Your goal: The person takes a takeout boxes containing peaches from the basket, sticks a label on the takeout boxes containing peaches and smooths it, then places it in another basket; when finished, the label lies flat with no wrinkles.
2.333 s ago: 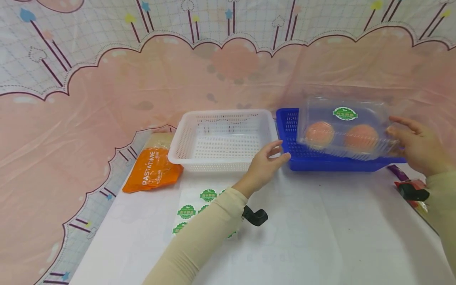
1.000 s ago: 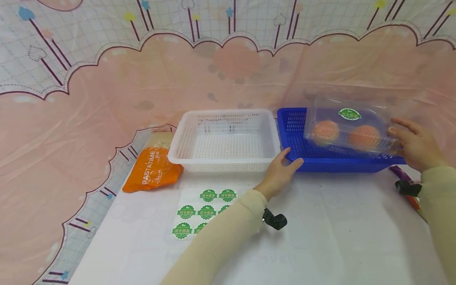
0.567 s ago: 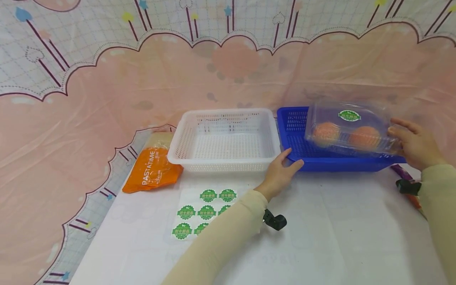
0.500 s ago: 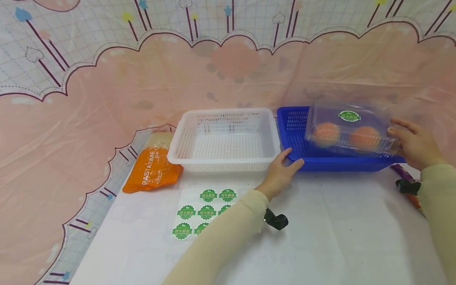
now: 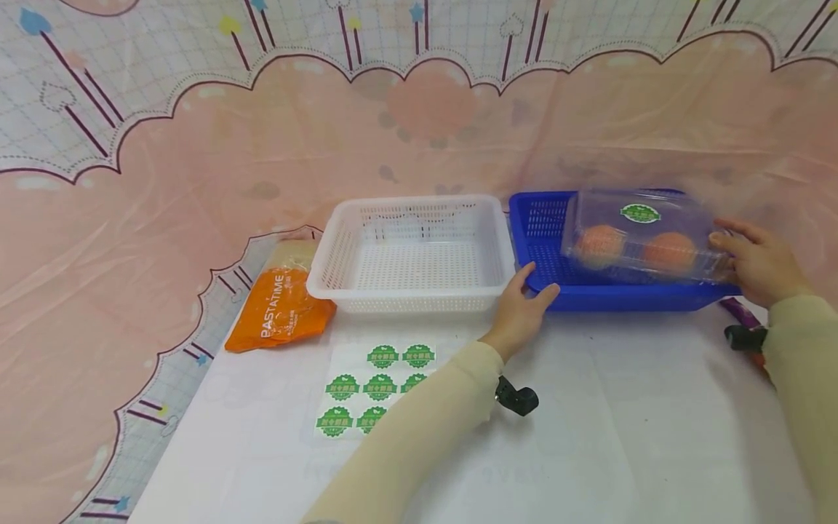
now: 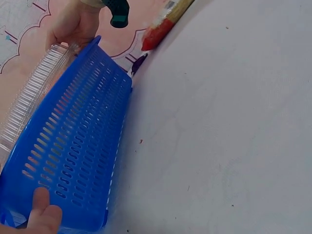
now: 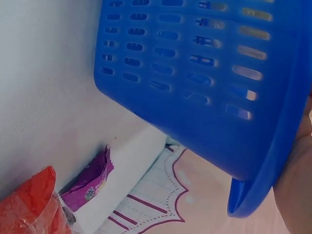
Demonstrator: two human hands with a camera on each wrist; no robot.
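My right hand point(image 5: 762, 262) holds the right end of a clear plastic box point(image 5: 694, 218), tilted over the blue basket point(image 5: 628, 298), its lower part inside the rim. Two round orange-pink fruits point(image 5: 601, 246) show inside the box, and a green round sticker point(image 5: 640, 213) is on its lid. At the near left corner of the blue basket, my left hand point(image 5: 517, 316) rests with thumb and index finger spread. In the left wrist view, a digit of that hand point(image 6: 43, 214) touches the slotted wall. The right wrist view shows mostly the basket's outer side point(image 7: 195, 107).
Left of the blue basket stands a white basket point(image 5: 412, 298). An orange PASTATIME bag point(image 5: 281, 306) lies beyond it. A sheet of green stickers point(image 5: 380, 387) lies in front, partly behind the left sleeve. Purple point(image 7: 90, 183) and red point(image 7: 36, 207) packets lie at the right.
The box has moved slightly right and come down lower into the blue basket. My left hand has moved right, from near the white basket to the blue basket's corner.
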